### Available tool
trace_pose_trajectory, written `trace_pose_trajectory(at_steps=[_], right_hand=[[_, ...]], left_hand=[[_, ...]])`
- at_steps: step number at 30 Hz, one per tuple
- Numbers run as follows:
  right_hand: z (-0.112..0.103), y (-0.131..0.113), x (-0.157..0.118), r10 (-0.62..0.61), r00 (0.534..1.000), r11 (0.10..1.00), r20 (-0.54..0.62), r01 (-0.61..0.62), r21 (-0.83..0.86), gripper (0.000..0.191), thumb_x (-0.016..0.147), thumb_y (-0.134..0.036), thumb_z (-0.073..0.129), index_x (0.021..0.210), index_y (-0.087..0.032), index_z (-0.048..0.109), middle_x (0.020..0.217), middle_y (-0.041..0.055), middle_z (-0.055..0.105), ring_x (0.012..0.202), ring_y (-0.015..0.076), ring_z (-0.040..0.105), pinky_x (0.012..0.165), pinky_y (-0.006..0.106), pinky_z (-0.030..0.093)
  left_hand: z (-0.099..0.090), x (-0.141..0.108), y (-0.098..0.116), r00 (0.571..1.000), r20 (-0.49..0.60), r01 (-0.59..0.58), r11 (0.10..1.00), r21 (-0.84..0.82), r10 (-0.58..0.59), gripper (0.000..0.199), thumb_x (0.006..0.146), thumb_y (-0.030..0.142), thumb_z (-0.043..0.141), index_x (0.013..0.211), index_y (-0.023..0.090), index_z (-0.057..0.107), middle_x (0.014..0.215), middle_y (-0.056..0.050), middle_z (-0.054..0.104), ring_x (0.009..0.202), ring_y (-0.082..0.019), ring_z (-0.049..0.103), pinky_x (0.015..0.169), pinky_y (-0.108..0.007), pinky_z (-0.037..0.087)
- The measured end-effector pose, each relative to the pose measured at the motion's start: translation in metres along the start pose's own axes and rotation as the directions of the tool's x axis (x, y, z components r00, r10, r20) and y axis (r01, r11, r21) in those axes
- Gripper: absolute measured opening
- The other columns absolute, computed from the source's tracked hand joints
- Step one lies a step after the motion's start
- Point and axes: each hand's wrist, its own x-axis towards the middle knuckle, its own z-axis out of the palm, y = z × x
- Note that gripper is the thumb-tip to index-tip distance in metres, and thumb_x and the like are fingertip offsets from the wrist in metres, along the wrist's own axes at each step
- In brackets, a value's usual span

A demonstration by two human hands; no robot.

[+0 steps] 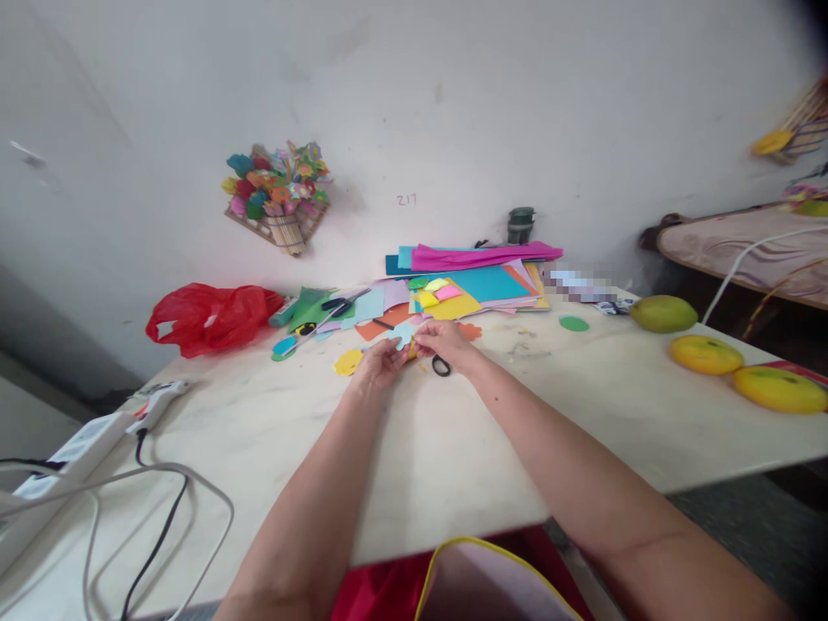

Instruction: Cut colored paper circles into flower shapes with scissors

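My left hand (pixel 381 364) and my right hand (pixel 445 340) meet over the middle of the table, fingers pinched round a small yellow piece (pixel 412 350), probably paper or foam. Just behind the fingers lies a light blue flower-shaped cutout (pixel 404 331). A yellow cutout (pixel 348 362) rests left of my left hand, and an orange cutout (pixel 469 330) is partly hidden behind my right hand. Beside my right wrist a black loop (pixel 442 366) shows, like a scissors handle. A short dark stick (pixel 383 324) lies beyond my left fingers.
Coloured sheets (pixel 492 293) are piled by the wall. Scissors (pixel 342 304) and a red plastic bag (pixel 213 317) stand left of them. Mangoes (pixel 705 354) and a green disc (pixel 573 323) lie right. A power strip (pixel 84 448) with loose cables occupies the left edge.
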Motion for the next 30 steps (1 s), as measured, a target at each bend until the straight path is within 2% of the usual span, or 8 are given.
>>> trace_pose_trajectory(at_steps=[5,12,16,20,23,26,28,30], right_hand=[[0.002,0.0,0.0,-0.019,1.0,0.997,-0.006,0.019,-0.069,0.016,0.075,-0.008,0.053,0.061,-0.015,0.057,0.05,-0.0025,0.058,0.047,0.0092,0.055,0.052,0.021,0.044],[-0.012,0.01,0.014,-0.215,0.964,0.9,-0.158,0.132,-0.416,0.011,0.075,-0.014,0.054,0.067,-0.019,0.06,0.062,0.0008,0.064,0.06,0.014,0.06,0.061,0.025,0.045],[-0.033,0.003,0.013,-0.262,0.898,0.755,-0.354,-0.038,-0.655,0.011,0.076,-0.017,0.054,0.07,-0.02,0.063,0.071,0.0047,0.067,0.079,0.0202,0.062,0.068,0.028,0.044],[-0.056,-0.001,0.01,-0.205,0.848,0.602,-0.489,-0.285,-0.746,0.014,0.078,-0.021,0.054,0.079,-0.015,0.066,0.09,0.0182,0.067,0.094,0.0313,0.06,0.074,0.038,0.042],[-0.062,0.002,0.013,-0.277,0.845,0.535,-0.458,-0.26,-0.804,0.023,0.073,-0.016,0.059,0.095,-0.013,0.066,0.109,0.0193,0.061,0.105,0.0319,0.055,0.083,0.04,0.041],[-0.054,0.005,0.017,-0.313,0.865,0.64,-0.392,-0.113,-0.76,0.031,0.072,-0.02,0.062,0.102,-0.016,0.065,0.116,0.0134,0.059,0.106,0.0262,0.055,0.087,0.036,0.041],[-0.043,0.005,0.017,-0.19,0.925,0.812,-0.329,-0.041,-0.582,0.024,0.076,-0.033,0.059,0.091,-0.016,0.067,0.1,0.0103,0.065,0.091,0.0219,0.061,0.077,0.032,0.045],[-0.031,0.004,0.014,-0.069,0.973,0.947,-0.219,-0.005,-0.321,0.031,0.077,-0.044,0.057,0.082,-0.015,0.066,0.085,0.0081,0.067,0.074,0.018,0.063,0.064,0.028,0.046]], left_hand=[[0.0,0.0,0.0,0.999,0.015,-0.051,0.998,0.036,0.05,0.012,0.071,0.001,0.055,0.075,0.011,0.06,0.057,-0.005,0.064,0.057,-0.016,0.066,0.057,-0.021,0.056],[0.002,-0.004,0.003,0.997,0.031,-0.072,0.996,0.052,0.071,0.012,0.071,0.001,0.056,0.075,0.012,0.059,0.063,-0.006,0.066,0.058,-0.015,0.066,0.055,-0.021,0.056],[0.001,-0.005,0.003,0.996,0.049,-0.081,0.991,0.102,0.076,0.011,0.07,0.004,0.061,0.078,0.011,0.062,0.07,-0.008,0.069,0.062,-0.017,0.067,0.054,-0.022,0.055],[-0.001,-0.005,0.002,0.986,0.117,-0.134,0.98,0.149,0.117,0.007,0.068,0.008,0.066,0.072,0.012,0.061,0.073,-0.009,0.07,0.07,-0.02,0.069,0.061,-0.025,0.057],[-0.003,-0.004,0.001,0.975,0.157,-0.179,0.972,0.151,0.155,0.01,0.065,0.01,0.07,0.067,0.012,0.06,0.069,-0.008,0.069,0.07,-0.02,0.068,0.067,-0.029,0.057],[-0.003,-0.004,0.001,0.967,0.173,-0.215,0.966,0.144,0.19,0.014,0.061,0.01,0.073,0.063,0.011,0.059,0.067,-0.006,0.067,0.067,-0.018,0.067,0.07,-0.03,0.056],[-0.002,-0.005,0.001,0.963,0.177,-0.229,0.962,0.149,0.202,0.018,0.058,0.011,0.075,0.06,0.011,0.058,0.064,-0.005,0.066,0.065,-0.017,0.066,0.069,-0.03,0.056],[0.0,-0.007,0.001,0.962,0.186,-0.23,0.959,0.166,0.198,0.021,0.056,0.011,0.077,0.058,0.011,0.057,0.061,-0.003,0.063,0.064,-0.017,0.065,0.068,-0.03,0.056]])
